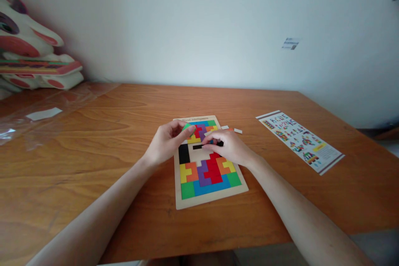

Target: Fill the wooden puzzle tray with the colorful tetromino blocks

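A wooden puzzle board (212, 198) lies on the table, with red, blue, green, purple, orange and yellow pieces in its top and bottom parts. Black pieces and bare wood show across its middle. Above the board's left side, my left hand (166, 140) pinches a green piece (188, 129) between thumb and fingers. My right hand (229, 146) is over the board's right side, its thumb and fingertips drawn together. Something small and blue shows partly between those fingers, too hidden to name. A black piece (197, 147) lies just beside the right fingertips.
Small white pieces (238, 131) lie at the board's upper right. A printed sheet (301, 141) rests on the table (149, 104) at right. Clear plastic wrap (75, 102) with a white slip (44, 114) and a cow-shaped toy keyboard (40, 68) are at left. Behind stands a wall (187, 29).
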Action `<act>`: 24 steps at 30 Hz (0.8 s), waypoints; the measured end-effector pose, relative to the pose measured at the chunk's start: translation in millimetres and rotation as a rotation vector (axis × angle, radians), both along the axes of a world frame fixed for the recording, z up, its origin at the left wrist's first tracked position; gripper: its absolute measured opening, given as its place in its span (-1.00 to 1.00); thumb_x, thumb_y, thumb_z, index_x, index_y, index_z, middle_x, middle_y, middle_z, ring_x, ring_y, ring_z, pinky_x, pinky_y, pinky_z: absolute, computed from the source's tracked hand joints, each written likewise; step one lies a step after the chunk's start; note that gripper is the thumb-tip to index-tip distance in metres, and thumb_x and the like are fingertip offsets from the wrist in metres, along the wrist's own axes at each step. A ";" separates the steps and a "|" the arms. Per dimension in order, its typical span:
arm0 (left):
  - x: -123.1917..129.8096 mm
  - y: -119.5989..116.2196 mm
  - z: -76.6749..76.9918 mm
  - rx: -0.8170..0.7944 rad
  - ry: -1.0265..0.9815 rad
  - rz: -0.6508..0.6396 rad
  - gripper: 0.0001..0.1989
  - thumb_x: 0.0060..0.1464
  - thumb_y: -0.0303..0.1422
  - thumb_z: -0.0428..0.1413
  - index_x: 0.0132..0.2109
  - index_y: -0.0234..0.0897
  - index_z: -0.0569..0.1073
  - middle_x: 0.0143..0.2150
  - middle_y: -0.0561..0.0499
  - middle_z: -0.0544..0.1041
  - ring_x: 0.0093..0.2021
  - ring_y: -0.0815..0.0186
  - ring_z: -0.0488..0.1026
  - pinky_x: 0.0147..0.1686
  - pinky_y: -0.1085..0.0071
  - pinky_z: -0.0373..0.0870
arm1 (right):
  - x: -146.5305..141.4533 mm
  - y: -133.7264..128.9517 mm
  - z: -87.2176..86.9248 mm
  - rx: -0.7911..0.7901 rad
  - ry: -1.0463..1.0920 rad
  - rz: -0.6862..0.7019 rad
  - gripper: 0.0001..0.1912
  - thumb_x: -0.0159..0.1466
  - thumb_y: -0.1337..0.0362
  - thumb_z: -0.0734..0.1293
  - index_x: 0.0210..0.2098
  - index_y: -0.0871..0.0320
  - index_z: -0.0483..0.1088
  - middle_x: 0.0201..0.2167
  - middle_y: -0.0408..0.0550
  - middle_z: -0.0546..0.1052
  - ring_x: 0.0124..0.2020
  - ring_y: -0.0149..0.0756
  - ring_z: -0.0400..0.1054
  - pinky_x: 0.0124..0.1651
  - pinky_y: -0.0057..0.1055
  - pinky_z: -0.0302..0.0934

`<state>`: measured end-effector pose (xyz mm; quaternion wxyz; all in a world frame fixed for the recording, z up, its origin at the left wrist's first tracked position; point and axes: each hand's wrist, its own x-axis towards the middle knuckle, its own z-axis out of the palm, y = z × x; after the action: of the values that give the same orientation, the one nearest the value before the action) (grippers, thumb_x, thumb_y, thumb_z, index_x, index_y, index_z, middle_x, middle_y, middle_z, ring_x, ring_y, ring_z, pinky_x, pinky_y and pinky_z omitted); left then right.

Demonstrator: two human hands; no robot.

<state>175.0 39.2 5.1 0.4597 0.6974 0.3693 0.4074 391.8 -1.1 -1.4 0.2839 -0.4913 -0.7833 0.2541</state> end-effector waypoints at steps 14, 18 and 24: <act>4.0 -1.1 4.1 -0.201 -0.233 0.100 -0.64 0.02 -0.07 0.24 -0.39 -0.31 0.46 -0.50 0.09 0.43 -0.49 0.45 0.28 -0.42 0.48 0.25 | -12.4 -4.0 -13.8 0.424 -0.300 0.051 -0.79 0.37 0.22 0.30 -0.18 0.04 0.60 -0.32 -0.03 0.48 -0.21 -0.26 0.33 -0.11 -0.25 0.19; 4.7 -1.8 4.1 -0.220 -0.223 0.087 -0.63 0.02 -0.06 0.24 -0.41 -0.31 0.44 -0.49 0.08 0.44 -0.49 0.44 0.29 -0.42 0.48 0.24 | -16.2 -7.1 -13.5 0.374 -0.309 0.074 -0.75 0.39 0.26 0.25 -0.10 0.07 0.57 -0.37 -0.03 0.47 -0.24 -0.25 0.33 -0.13 -0.24 0.20; 6.0 -1.4 1.3 -0.253 -0.219 0.073 -0.61 0.01 -0.03 0.24 -0.40 -0.30 0.43 -0.48 0.09 0.45 -0.49 0.45 0.32 -0.44 0.50 0.27 | -7.1 -4.3 -3.7 0.316 -0.146 -0.047 -0.72 0.39 0.28 0.23 0.02 0.10 0.47 -0.22 -0.01 0.51 -0.18 -0.26 0.38 -0.07 -0.28 0.25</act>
<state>181.0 37.8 6.4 0.5662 0.5714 0.3904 0.4478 384.7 -5.5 -5.1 0.3059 -0.4760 -0.8202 0.0850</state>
